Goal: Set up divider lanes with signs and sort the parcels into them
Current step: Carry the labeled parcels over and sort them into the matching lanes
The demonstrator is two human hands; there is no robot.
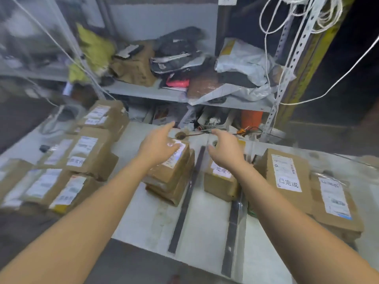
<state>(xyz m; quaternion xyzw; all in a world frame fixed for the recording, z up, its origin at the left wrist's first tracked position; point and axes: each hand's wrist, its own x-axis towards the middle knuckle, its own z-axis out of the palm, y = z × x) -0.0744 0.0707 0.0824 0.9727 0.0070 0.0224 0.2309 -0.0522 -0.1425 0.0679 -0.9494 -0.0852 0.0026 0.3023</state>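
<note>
We see two bare hands reaching out over a white table (205, 226). The left hand (159, 146) is flat with its fingers straight out, and it holds nothing. It hangs just over a stack of brown parcels (172, 179), at least two high, and we cannot tell if it touches the top one. The right hand (224, 150) has its fingers a little bent and spread, and it holds nothing too. It is over one small box (219, 186). Two dark strips lie flat on the table, side by side. The first strip (185, 199) is just right of the stack. The second strip (232, 228) is just right of the small box, so the small box sits between the two strips. Right of the second strip we count two more parcels, a big box (287, 167) and a flat parcel (336, 203) beside it. On the left side of the table is a pile of parcels (90, 154). We count at least five there, but they are blurry. We count three hand-written signs: a left sign (75, 161) on the pile, a middle sign (221, 171) on the small box, and a right sign (288, 184) on the big box. Behind the table is a grey shelf (147, 92) full of bags and clothes, and white cords (266, 48) hang at the top right.
</note>
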